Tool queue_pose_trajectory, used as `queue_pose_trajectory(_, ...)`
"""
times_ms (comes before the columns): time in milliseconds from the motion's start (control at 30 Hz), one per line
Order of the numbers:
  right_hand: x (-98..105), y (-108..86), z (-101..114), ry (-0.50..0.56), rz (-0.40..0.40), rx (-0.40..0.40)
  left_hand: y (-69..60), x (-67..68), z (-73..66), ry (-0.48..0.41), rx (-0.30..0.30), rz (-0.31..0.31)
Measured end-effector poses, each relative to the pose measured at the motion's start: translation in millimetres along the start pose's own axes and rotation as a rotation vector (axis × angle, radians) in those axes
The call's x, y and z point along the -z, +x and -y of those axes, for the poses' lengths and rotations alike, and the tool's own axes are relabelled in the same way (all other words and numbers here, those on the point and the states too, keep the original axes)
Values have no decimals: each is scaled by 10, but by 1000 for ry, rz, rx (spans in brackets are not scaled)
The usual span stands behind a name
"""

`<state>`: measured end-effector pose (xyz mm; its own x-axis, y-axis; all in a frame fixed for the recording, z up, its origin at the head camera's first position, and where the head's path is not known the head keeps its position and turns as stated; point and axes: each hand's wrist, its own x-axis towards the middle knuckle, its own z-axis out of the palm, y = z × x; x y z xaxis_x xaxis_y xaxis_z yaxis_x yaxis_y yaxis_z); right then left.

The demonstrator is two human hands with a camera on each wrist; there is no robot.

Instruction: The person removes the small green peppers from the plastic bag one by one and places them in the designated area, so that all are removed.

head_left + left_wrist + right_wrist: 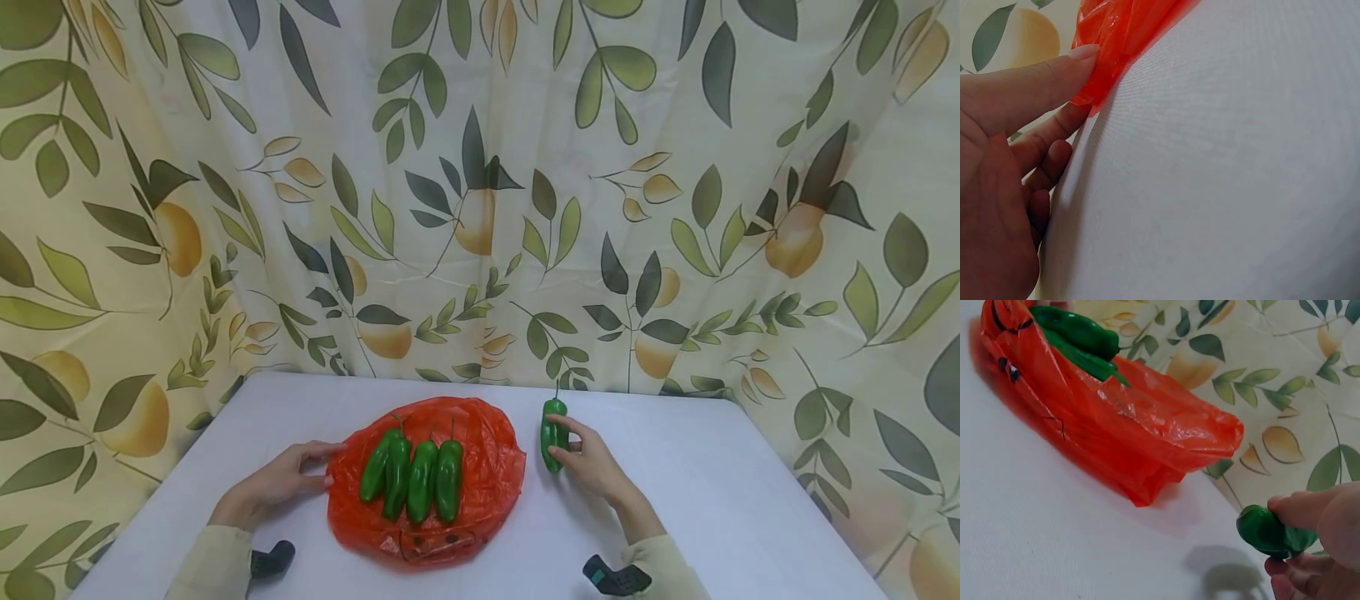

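In the head view, several glossy green peppers lie side by side on a spread red plastic bag, stems pointing away. My left hand is at the bag's left edge; in the left wrist view its thumb and index finger hold the edge of the red plastic. To the right of the bag, my right hand grips another green pepper between thumb and fingers, stem pointing away. The right wrist view shows this pepper end-on, above its shadow on the table.
The white table runs back to a hanging cloth printed with leaves and fruit. More of the cloth hangs on both sides. Dark devices are strapped at both wrists. Black printed marks show on the bag's near side.
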<state>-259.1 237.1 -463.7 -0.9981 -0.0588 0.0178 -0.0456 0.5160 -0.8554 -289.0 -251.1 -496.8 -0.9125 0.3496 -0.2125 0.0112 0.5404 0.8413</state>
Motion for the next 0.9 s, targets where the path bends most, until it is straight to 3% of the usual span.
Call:
queue_pose_trajectory(167,-44,17,-130,-68,18,-21,4,6,15,9,-31,5)
queue_pose_trajectory(433,-79,21,-187,-152,25,-49,3,4,5,6,-19,2)
queue_pose_trajectory(633,-83,20,-193,-194,21,17,4,15,1,14,-30,5)
queue_pose_trajectory(900,-67,18,-186,-205,10,31,-2,9,3,-8,6,5)
